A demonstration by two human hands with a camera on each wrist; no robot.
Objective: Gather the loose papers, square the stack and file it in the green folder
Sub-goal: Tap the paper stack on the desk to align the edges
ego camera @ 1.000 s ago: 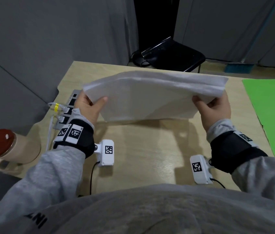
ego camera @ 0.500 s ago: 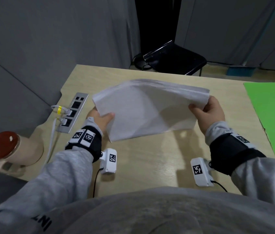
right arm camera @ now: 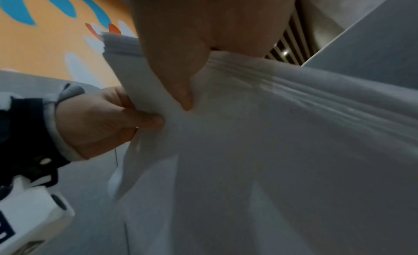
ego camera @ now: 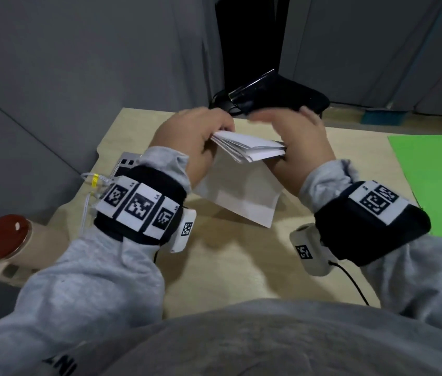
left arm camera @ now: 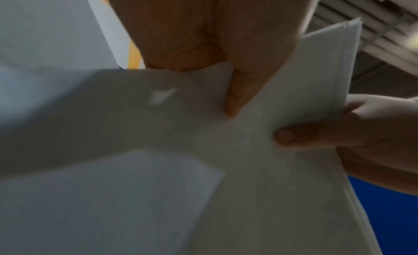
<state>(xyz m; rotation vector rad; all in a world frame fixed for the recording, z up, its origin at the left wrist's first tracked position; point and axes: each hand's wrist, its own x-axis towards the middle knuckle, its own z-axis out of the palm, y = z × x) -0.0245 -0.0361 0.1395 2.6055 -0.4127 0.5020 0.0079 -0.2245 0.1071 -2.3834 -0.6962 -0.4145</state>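
Item: paper stack (ego camera: 244, 183), held upright between us over the bench's (ego camera: 222, 267) far middle, lower corner just above or touching it. Our left hand (ego camera: 192, 142) pinches its left edge, our right hand (ego camera: 298, 139) its right edge. Green folder (ego camera: 437, 180) lies flat at the right edge; bench between is open.

Your head view is dim and evenly lit, with soft shadows on the table (ego camera: 228, 267) under your arms, motion blur on your right hand (ego camera: 304, 142) and bending at the edges. Both wrist views are darker and smeared; the papers (left arm camera: 248, 169) read grey, and a ceiling light (right arm camera: 285, 52) glints beyond them.
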